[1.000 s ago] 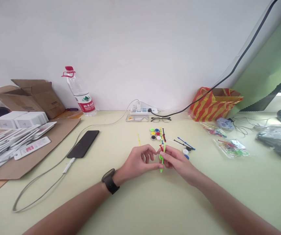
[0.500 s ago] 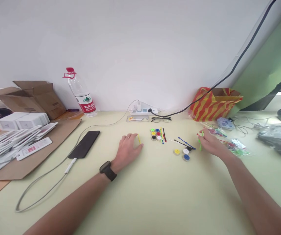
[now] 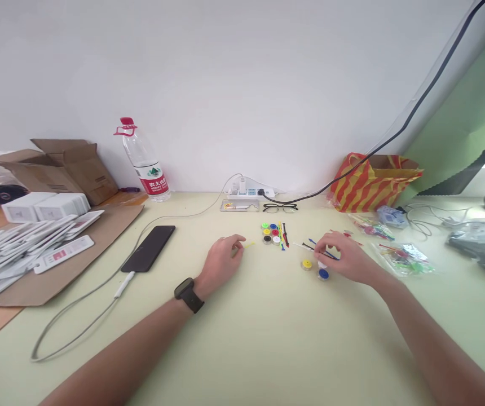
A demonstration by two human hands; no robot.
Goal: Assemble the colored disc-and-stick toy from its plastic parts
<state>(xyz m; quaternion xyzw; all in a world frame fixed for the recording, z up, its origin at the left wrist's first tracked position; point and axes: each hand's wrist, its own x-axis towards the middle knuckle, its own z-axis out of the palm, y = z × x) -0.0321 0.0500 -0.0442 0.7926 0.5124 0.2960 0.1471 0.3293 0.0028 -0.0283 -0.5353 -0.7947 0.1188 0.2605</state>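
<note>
My left hand (image 3: 223,256) rests on the table with its fingers pinched around a thin yellow plastic stick (image 3: 248,245), which points right. My right hand (image 3: 348,258) is bent down over loose sticks and discs, thumb and fingertips apart. A dark blue stick (image 3: 331,255) shows in the gap between them. Right beside those fingers sit a yellow disc (image 3: 307,264) and a blue disc (image 3: 323,274); a white disc is mostly covered. Bits of red plastic (image 3: 347,234) show just behind this hand. Between the hands, several coloured discs (image 3: 267,232) stand in rows beside upright-laid sticks (image 3: 285,235).
Behind lie eyeglasses (image 3: 280,208), a clear case (image 3: 239,206) and a power strip (image 3: 248,194). On the left are a phone (image 3: 148,248) on its cable, a water bottle (image 3: 151,169) and white tags (image 3: 39,242). Plastic packets (image 3: 405,258) and a striped bag (image 3: 363,183) stand right.
My right hand has moved left from the side onto the loose sticks and discs; the green stick it held is no longer visible. The yellow stick in my left hand has tilted from upright to nearly flat.
</note>
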